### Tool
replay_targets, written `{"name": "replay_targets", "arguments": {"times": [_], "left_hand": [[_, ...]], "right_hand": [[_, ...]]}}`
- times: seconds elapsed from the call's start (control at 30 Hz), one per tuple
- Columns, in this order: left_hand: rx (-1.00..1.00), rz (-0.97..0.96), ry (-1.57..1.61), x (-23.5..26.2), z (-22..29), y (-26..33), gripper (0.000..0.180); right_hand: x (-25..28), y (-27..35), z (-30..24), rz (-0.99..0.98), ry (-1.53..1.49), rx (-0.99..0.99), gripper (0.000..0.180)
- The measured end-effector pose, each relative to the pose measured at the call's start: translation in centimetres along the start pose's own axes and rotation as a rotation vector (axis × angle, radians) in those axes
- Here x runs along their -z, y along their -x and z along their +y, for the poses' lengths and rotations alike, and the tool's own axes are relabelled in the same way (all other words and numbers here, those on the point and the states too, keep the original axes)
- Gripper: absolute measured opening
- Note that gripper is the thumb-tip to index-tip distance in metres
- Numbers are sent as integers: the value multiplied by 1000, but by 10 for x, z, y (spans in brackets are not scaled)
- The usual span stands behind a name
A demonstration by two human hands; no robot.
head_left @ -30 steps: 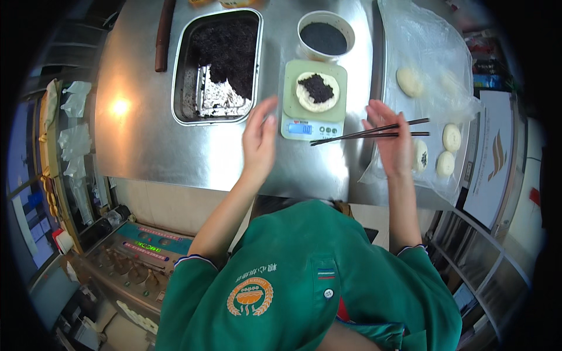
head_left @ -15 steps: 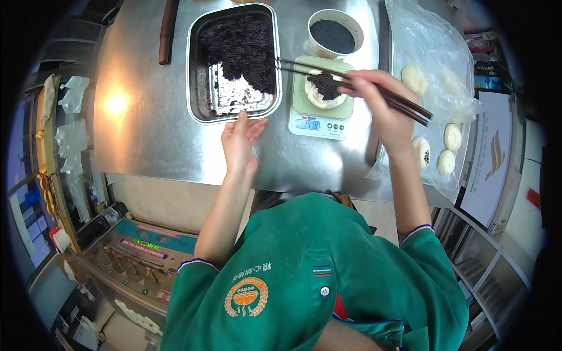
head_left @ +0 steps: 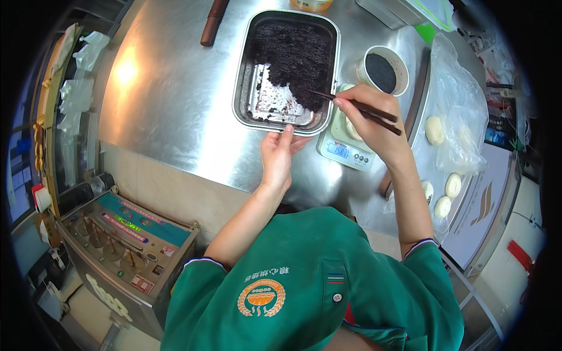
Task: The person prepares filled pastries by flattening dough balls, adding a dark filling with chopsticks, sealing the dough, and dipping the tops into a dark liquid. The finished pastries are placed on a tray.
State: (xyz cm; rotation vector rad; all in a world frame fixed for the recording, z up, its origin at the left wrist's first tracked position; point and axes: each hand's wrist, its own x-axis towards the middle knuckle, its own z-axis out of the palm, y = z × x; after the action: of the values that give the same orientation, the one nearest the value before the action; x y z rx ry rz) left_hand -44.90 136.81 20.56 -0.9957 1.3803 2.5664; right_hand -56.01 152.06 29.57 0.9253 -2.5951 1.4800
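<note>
My left hand (head_left: 279,153) grips the near rim of a metal tray (head_left: 236,79), thumb on top and fingers underneath. Dark, crumbly filling (head_left: 293,50) covers much of the tray, leaving bare metal at the near left. In my right hand (head_left: 374,120) is a pair of dark chopsticks (head_left: 387,121), their tips in the filling at the tray's right side. Below that hand stands a pale green kitchen scale (head_left: 345,157) with a lit display. A pale piece of dough (head_left: 352,130) on it is mostly hidden by my hand.
A white tub (head_left: 363,77) of fine black contents stands behind the scale. On the right, several pale dough rounds (head_left: 453,185) lie on a tray, partly under clear plastic sheeting (head_left: 468,126). A brown rod (head_left: 213,23) rests at the back left; a plastic container (head_left: 392,13) sits behind.
My right hand has moved the chopsticks from above the filled dough on the scale into the tray's filling. My left hand still grips the tray. The whole view has shifted.
</note>
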Motion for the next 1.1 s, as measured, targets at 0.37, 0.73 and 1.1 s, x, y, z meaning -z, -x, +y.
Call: {"name": "replay_targets", "arguments": {"times": [0.37, 0.73, 1.1], "left_hand": [[31, -18, -1, 2, 0, -4, 28], [43, -20, 8, 3, -3, -4, 22], [20, -47, -46, 3, 3, -1, 29]], "right_hand": [[4, -31, 7, -233, 38, -51, 17], [7, -55, 26, -585, -98, -264, 27], [24, 25, 18, -139, -354, -304, 15]]}}
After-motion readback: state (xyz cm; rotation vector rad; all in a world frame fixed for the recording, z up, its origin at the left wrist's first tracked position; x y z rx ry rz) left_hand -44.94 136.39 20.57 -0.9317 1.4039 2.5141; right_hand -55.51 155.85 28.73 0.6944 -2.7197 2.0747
